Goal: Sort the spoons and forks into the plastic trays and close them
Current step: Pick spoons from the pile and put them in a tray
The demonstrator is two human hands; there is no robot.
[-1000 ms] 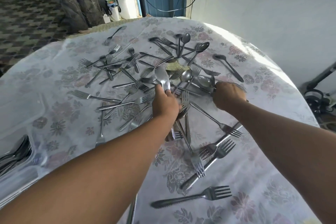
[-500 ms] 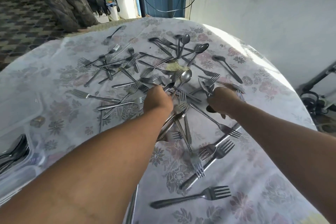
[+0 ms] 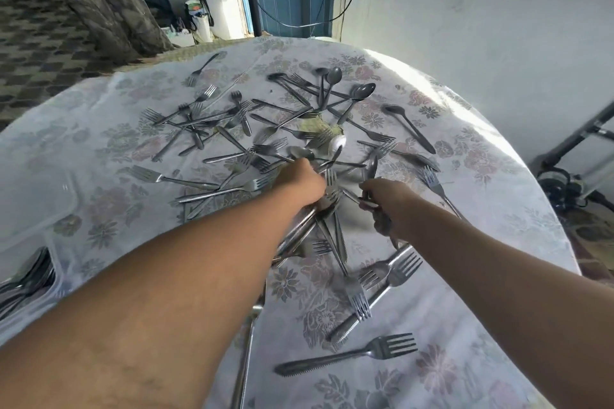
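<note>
The tabletop (image 3: 99, 149) carries scattered forks (image 3: 349, 360) and spoons (image 3: 407, 124); a tray (image 3: 36, 199) is at left. The left hand (image 3: 300, 181) clenches several handles. The right hand (image 3: 390, 206) grasps a spoon.

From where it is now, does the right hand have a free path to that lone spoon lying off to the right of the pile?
Probably yes. The lone spoon lies apart from the tangle with bare cloth around it, beyond the right hand. But that hand already grips cutlery, so picking it up may be awkward.
</note>
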